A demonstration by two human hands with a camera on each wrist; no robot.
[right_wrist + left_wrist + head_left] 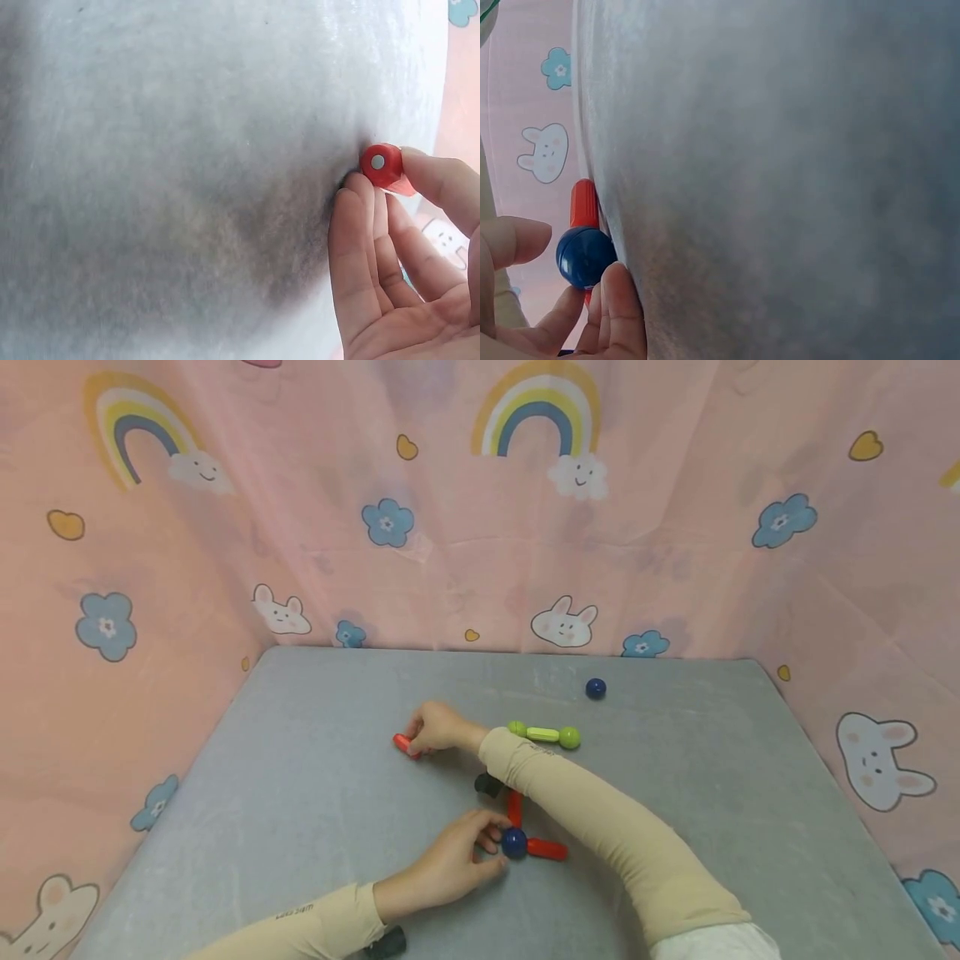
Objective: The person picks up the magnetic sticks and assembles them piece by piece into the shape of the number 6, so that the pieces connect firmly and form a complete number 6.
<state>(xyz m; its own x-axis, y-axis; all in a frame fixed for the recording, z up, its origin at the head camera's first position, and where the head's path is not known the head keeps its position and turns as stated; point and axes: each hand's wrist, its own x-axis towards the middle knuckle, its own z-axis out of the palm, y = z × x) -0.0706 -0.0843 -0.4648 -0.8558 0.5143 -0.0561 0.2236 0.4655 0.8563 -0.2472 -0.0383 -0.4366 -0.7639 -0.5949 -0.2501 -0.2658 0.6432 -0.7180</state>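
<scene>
In the head view my right hand (441, 727) reaches across to the left and pinches a red magnetic rod (402, 742). The right wrist view shows the red rod's end (378, 162) with a silver disc, held between thumb and fingers close over the table. My left hand (455, 862) is beside a dark blue ball (514, 843) that joins two red rods, one pointing right (547, 849) and one pointing away (514, 808). In the left wrist view its fingertips touch the blue ball (586, 257) from below, while the thumb stands apart from it.
A lime green rod (542, 734) with a green ball at each end lies beyond my right forearm. Another dark blue ball (596, 688) sits near the table's back edge. Dark wrist cameras show at the right wrist (488, 785) and left wrist (387, 942). Pink patterned cloth (465, 577) surrounds the grey table (720, 777).
</scene>
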